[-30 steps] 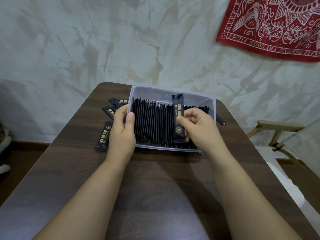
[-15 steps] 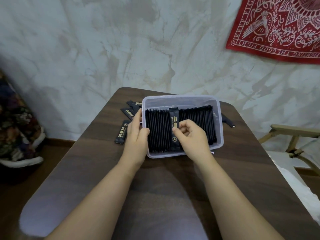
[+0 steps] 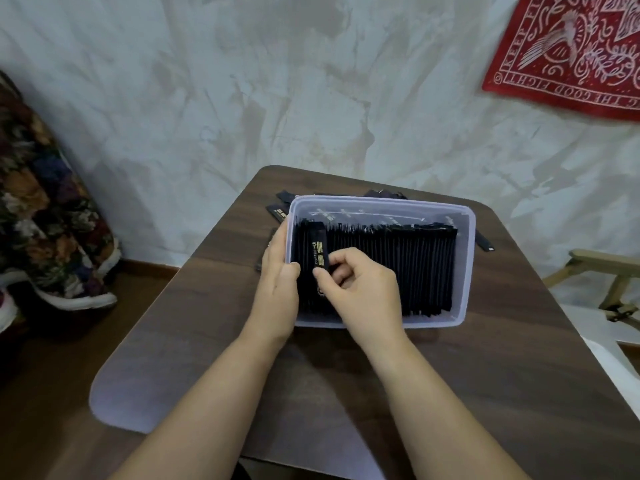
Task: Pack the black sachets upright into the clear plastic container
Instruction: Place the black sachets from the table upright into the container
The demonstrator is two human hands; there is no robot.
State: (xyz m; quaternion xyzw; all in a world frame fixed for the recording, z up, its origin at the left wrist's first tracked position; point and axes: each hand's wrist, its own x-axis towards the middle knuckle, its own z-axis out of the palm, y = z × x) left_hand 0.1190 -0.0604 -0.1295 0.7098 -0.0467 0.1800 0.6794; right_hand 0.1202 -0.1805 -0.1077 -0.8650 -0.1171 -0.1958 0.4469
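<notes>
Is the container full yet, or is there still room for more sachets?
Nearly full. Upright sachets fill the container wall to wall; the right hand squeezes one sachet in at the left end.

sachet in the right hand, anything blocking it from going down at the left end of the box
Nothing separate blocks it. The sachet, pinched by the right hand, sits against the packed row; the left hand grips the container wall there.
</notes>
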